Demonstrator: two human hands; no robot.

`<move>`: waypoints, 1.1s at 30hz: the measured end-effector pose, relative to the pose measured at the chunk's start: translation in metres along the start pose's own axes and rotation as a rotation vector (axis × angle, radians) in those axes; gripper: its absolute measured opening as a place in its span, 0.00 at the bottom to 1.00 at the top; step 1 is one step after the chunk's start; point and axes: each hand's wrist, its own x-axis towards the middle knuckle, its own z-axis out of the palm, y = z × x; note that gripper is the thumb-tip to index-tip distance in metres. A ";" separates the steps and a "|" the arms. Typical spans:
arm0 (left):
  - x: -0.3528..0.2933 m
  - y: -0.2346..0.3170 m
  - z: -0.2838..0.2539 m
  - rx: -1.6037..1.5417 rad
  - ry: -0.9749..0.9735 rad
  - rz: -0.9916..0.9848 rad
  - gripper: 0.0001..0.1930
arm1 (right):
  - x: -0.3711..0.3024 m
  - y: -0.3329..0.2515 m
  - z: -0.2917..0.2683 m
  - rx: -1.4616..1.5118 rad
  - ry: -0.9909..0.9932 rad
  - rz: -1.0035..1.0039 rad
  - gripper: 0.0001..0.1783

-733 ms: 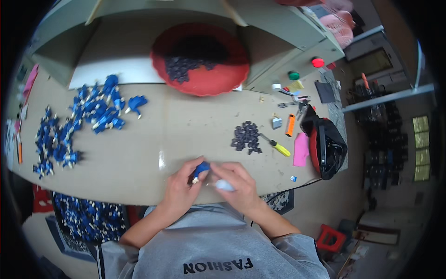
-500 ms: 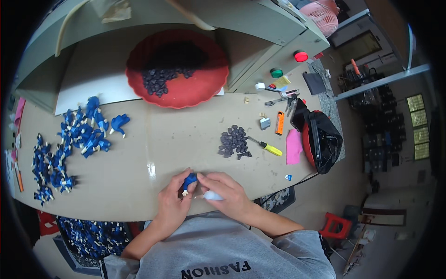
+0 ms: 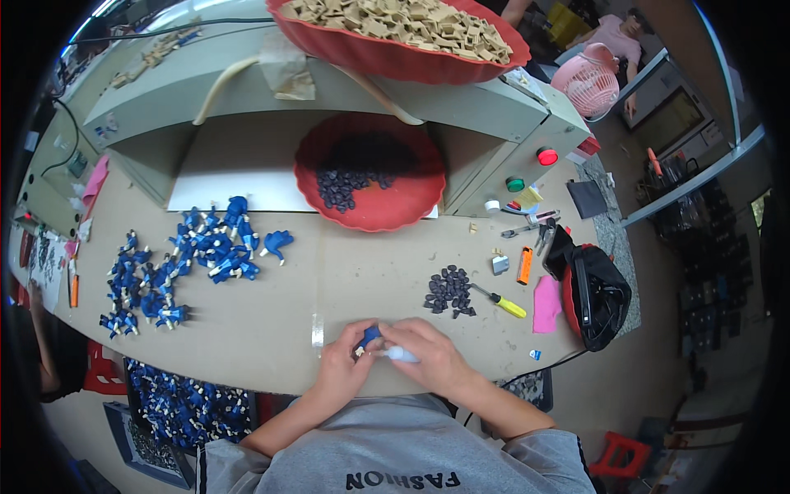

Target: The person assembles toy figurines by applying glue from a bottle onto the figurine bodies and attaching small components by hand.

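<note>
My left hand [image 3: 339, 369] is closed around a small blue figure [image 3: 370, 335] with pale ends, just above the table's near edge. My right hand [image 3: 436, 361] grips a small whitish squeeze bottle [image 3: 401, 354], probably of glue, its thin tip pointing left beside the figure's pale end. Fingers of the right hand also touch the figure's upper side. Whether the tip meets the figure is too small to tell. Beyond my right hand lies a loose group of dark, stone-like pieces [image 3: 449, 290]. More blue figures [image 3: 216, 247] are heaped on the left of the table.
A red scalloped tray [image 3: 395, 216] of dark pieces sits inside the grey cabinet; another red tray [image 3: 395, 62] of tan pieces stands on top. At right are a yellow screwdriver [image 3: 508, 306], orange lighter [image 3: 525, 265] and black bag [image 3: 605, 296]. Other people are at left and far right.
The head view has tilted up and shifted left, bringing the upper red tray and other people into sight. The bottle's tip is closer to the figure. Both hands keep their holds.
</note>
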 end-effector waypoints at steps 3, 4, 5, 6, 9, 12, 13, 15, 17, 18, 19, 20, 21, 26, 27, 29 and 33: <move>0.007 0.003 -0.014 -0.616 -0.052 -0.171 0.17 | 0.034 -0.013 -0.016 0.102 -0.044 0.012 0.22; 0.008 0.005 -0.022 -0.614 -0.045 -0.162 0.17 | 0.047 -0.009 -0.020 0.070 0.014 -0.031 0.19; 0.009 0.009 -0.033 -0.641 0.031 -0.195 0.18 | 0.062 -0.001 -0.024 0.040 0.070 -0.074 0.16; 0.008 0.009 -0.043 -0.669 0.105 -0.232 0.18 | 0.076 0.004 -0.026 0.070 0.085 0.038 0.14; 0.003 0.001 -0.060 -0.780 0.165 -0.210 0.19 | 0.133 0.031 -0.030 -0.038 0.096 0.091 0.13; 0.002 -0.007 -0.065 -0.898 0.195 -0.196 0.18 | 0.184 0.044 -0.028 -0.130 0.072 0.127 0.15; 0.002 -0.005 -0.062 -0.903 0.195 -0.194 0.17 | 0.196 0.050 -0.028 -0.214 0.037 0.107 0.15; 0.004 -0.003 -0.062 -0.916 0.212 -0.187 0.16 | 0.215 0.053 -0.023 -0.251 -0.058 0.170 0.15; 0.005 -0.002 -0.064 -0.929 0.230 -0.185 0.16 | 0.226 0.052 -0.014 -0.242 -0.148 0.273 0.16; 0.007 0.000 -0.066 -0.917 0.213 -0.186 0.16 | 0.228 0.056 -0.010 -0.239 -0.165 0.273 0.16; 0.008 0.001 -0.067 -0.904 0.194 -0.185 0.16 | 0.229 0.060 -0.006 -0.249 -0.143 0.259 0.16; 0.008 0.001 -0.067 -0.908 0.204 -0.193 0.16 | 0.230 0.064 -0.004 -0.258 -0.119 0.246 0.16; 0.010 0.000 -0.066 -0.908 0.188 -0.176 0.16 | 0.233 0.068 -0.005 -0.239 -0.135 0.273 0.16; 0.012 -0.005 -0.064 -0.886 0.176 -0.164 0.16 | 0.228 0.067 -0.004 -0.262 -0.035 0.172 0.15; 0.009 -0.007 -0.065 -0.871 0.178 -0.153 0.16 | 0.222 0.054 -0.004 -0.168 0.009 0.251 0.15; 0.007 -0.008 -0.064 -0.853 0.179 -0.142 0.16 | 0.205 0.030 -0.008 -0.097 0.044 0.242 0.15; 0.007 -0.006 -0.058 -0.769 0.156 -0.108 0.17 | 0.132 0.016 -0.001 0.364 0.104 0.278 0.14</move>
